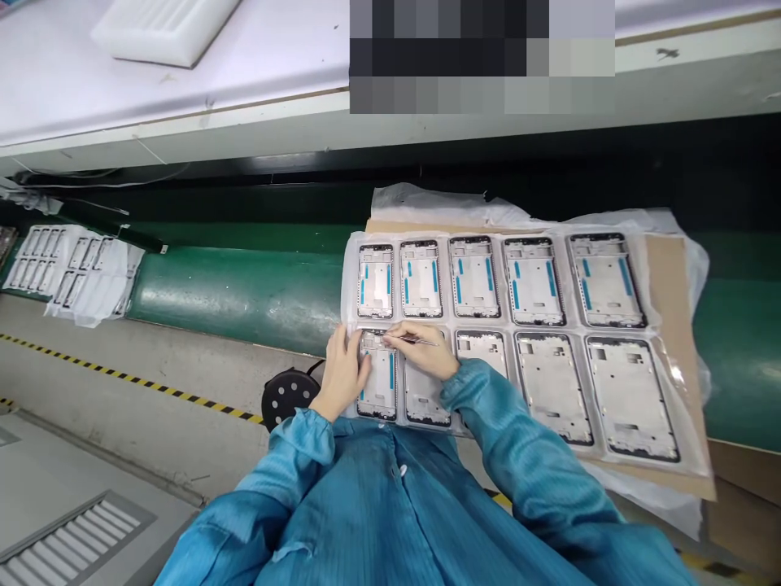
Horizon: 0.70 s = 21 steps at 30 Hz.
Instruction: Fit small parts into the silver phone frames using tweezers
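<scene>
1. Trays (pixel 98 308) of dark-edged metal frames lie on the green bench (pixel 244 277), and below them we see a grey cabinet (pixel 79 456) with a slatted vent.
2. Above the bench, on a pale shelf (pixel 262 49), we have a white foam block (pixel 164 32); striped yellow-and-black tape (pixel 183 395) crosses the floor.
3. A black stool (pixel 290 399) with round holes stands just beside our left cuff.
4. Our left hand (pixel 342 370) lies at the left edge of the worked frame (pixel 381 399), thumb parted from the fingers and resting over that side.
5. The worked frame sits in the near row's leftmost pocket of our large tray (pixel 350 277), with blue strips along both its sides.
6. Our right hand (pixel 424 346) pinches a slim metal tool (pixel 430 342) over the frame's upper end; we cannot tell whether its tip touches.
7. Behind our hands, the far row holds five blue-stripped frames (pixel 476 281).
8. To our right, the near row's other frames (pixel 552 391) show bare metal, the closest partly hidden by our hand and sleeve.
9. At the right, brown cardboard (pixel 674 301) juts from under the tray.
</scene>
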{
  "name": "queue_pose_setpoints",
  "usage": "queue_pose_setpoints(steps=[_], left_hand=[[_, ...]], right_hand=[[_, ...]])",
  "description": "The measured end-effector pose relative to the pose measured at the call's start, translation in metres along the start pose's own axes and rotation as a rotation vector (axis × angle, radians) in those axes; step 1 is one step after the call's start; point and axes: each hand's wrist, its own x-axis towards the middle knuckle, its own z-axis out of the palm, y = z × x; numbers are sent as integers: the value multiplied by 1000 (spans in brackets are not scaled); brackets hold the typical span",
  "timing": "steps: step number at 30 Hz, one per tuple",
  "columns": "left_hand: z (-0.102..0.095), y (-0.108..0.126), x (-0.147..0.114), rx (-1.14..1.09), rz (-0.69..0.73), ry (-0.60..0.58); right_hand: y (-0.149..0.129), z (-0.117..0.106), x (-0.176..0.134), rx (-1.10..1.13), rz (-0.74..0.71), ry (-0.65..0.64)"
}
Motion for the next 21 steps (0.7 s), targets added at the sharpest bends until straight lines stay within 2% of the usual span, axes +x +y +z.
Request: queue_pose_setpoints(steps=[11, 21], left_hand=[[-4, 3, 5, 139, 47, -74], [2, 0, 5, 241, 75, -31]], right_hand=[[5, -2, 0, -28, -70, -19], [16, -2, 0, -80, -183, -9]])
